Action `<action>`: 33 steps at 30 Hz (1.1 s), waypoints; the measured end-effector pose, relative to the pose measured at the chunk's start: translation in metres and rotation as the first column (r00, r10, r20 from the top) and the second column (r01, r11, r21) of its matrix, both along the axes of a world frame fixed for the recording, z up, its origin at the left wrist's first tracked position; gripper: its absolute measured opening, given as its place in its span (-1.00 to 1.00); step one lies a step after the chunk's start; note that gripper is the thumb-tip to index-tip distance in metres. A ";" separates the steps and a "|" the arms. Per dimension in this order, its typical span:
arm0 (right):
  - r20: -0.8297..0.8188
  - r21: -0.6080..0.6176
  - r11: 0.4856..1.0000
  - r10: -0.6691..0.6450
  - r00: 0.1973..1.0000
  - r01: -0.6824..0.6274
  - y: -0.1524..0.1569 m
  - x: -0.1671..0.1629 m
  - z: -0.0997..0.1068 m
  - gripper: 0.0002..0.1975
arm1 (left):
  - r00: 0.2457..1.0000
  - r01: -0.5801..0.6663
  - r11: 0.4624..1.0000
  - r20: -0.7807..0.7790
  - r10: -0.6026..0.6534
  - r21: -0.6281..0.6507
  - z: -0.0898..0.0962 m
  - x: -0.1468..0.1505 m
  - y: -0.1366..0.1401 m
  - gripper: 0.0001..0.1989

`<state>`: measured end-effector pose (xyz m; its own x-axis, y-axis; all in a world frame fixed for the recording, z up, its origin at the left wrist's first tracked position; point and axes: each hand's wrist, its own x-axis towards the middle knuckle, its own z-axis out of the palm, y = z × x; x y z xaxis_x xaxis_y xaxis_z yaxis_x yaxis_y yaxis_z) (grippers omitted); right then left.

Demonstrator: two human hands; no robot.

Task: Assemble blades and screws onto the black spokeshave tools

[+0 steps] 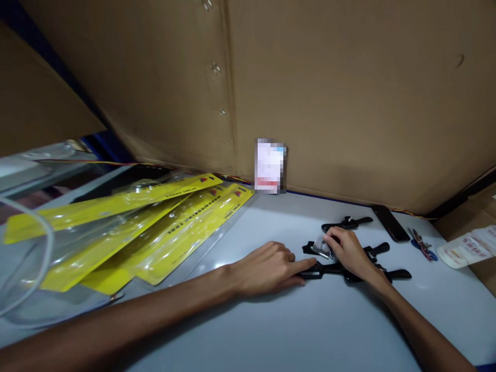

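Left hand [271, 266] flat, forefinger on black tool [329, 269]; right hand [349, 251] (knuckles arched) atop it

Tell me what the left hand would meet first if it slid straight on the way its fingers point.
The left hand points right along the table; its fingertips already touch the end of the nearest black tool, so that comes first, with the right hand resting just beyond it.

light: dim, warm | glare: yellow packets [155, 222], table [271, 330] | edges: bowed | focus: soft
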<state>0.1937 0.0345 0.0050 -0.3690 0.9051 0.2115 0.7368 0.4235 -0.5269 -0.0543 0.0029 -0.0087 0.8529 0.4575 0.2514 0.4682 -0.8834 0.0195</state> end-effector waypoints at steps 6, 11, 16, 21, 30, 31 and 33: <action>-0.150 0.123 0.976 -0.161 0.976 0.180 0.012 0.033 0.019 -0.64 | 0.984 0.142 0.967 0.075 -0.161 0.214 -0.005 -0.011 0.004 -0.60; -0.191 0.281 0.874 -0.355 0.915 0.397 0.033 0.069 0.017 -0.58 | 0.936 0.014 0.994 0.349 -0.051 0.107 -0.001 -0.022 0.012 -0.56; 0.052 0.388 0.907 -0.197 0.979 0.162 0.035 0.062 -0.003 -0.58 | 0.834 -0.345 0.919 0.387 0.394 -0.191 0.005 -0.021 0.017 -0.55; 0.358 0.257 0.964 -0.023 0.933 -0.075 0.024 0.048 -0.012 -0.54 | 0.813 -0.495 0.828 0.197 0.548 -0.263 0.009 -0.018 0.020 -0.58; 0.412 0.217 0.976 -0.066 0.909 -0.027 0.031 0.067 0.001 -0.71 | 0.792 -0.593 0.776 0.016 0.610 -0.217 0.004 -0.016 0.024 -0.58; 0.431 0.206 0.978 -0.065 0.900 -0.028 0.032 0.069 0.002 -0.72 | 0.792 -0.595 0.775 0.011 0.611 -0.210 0.004 -0.016 0.024 -0.58; 0.463 0.210 0.977 -0.070 0.884 -0.033 0.033 0.073 0.003 -0.73 | 0.795 -0.593 0.783 0.019 0.607 -0.188 0.003 -0.015 0.024 -0.59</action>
